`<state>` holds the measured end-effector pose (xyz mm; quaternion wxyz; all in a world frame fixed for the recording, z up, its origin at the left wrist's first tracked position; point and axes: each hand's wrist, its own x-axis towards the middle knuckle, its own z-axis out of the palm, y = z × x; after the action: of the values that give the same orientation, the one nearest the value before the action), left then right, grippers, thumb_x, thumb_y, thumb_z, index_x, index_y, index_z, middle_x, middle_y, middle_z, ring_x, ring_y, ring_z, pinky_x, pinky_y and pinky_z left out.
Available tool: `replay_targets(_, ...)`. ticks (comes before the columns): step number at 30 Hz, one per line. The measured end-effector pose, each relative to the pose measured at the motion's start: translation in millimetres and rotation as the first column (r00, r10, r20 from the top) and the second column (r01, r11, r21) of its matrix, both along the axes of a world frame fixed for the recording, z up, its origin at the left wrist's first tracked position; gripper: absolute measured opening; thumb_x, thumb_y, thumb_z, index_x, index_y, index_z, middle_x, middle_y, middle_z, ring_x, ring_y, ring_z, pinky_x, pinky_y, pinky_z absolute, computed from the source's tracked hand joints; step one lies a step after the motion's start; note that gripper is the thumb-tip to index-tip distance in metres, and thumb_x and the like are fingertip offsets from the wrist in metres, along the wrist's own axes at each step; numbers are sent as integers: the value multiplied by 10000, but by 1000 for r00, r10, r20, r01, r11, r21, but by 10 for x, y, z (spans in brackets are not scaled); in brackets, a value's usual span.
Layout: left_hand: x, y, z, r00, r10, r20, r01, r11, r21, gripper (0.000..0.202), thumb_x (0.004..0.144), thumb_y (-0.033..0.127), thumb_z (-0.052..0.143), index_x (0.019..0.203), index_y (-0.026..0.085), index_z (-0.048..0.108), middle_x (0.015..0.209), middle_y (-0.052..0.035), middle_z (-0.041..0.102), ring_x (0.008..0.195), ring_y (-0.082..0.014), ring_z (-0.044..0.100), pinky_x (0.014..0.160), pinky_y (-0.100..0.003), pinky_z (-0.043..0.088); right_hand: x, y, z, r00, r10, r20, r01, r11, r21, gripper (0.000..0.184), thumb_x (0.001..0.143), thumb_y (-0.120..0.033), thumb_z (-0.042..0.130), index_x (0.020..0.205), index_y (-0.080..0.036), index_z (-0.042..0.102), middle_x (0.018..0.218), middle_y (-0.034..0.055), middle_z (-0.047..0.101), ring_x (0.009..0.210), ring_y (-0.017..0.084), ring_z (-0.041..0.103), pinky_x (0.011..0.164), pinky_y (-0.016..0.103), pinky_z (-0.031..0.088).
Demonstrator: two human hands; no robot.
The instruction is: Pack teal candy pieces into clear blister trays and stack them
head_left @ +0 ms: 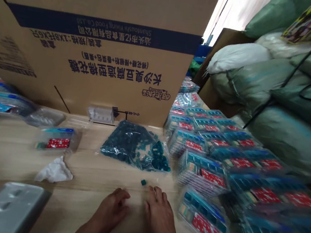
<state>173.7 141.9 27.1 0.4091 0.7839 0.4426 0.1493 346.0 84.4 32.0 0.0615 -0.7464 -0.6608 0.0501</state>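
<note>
My left hand [110, 211] rests on the wooden table [17, 148] near its front edge, fingers curled inward, and nothing shows in them. My right hand [159, 215] lies beside it, fingers bent down onto the tabletop. A small teal piece [143, 182] sits loose just beyond my right fingertips. Further back lies a clear bag of teal pieces [136, 145].
Stacks of clear packs with teal and red contents [220, 160] fill the right side. One such pack [57, 140] and a crumpled white tissue [54, 171] lie at left. A large cardboard box [97, 38] stands behind. Grey trays [7, 207] sit front left; green sacks [286, 75] at right.
</note>
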Motion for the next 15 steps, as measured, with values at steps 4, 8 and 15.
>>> replay_targets(4, -141, -60, 205, 982, -63, -178, 62, 998, -12, 342, 683, 83, 507, 1008, 142, 598, 985, -100, 628, 844, -188, 610, 786, -296, 478, -132, 340, -4, 992, 121, -33, -123, 991, -55, 432, 812, -45, 402, 1189, -176, 566, 1222, 98, 565, 1074, 239, 536, 900, 345, 454)
replay_targets(8, -661, -75, 612, 943, -176, -283, 166, 984, -60, 465, 712, 238, 621, 1170, 253, 544, 1206, -73, 577, 1096, -245, 547, 938, -351, 435, -50, 419, -205, 977, 196, -89, -202, 977, -66, 420, 776, -2, 366, 1025, -187, 650, 1140, 87, 618, 1075, 197, 567, 890, 279, 469)
replay_targets(15, -1486, 405, 1020, 881, 208, -426, -102, 961, 258, 402, 765, 189, 546, 1167, 202, 531, 1191, -97, 589, 1089, -224, 552, 948, -341, 422, 536, 610, -180, 971, 240, -23, -222, 929, 297, 403, 871, -268, 296, 1088, -174, 622, 1154, 122, 604, 1005, 243, 604, 815, 365, 517)
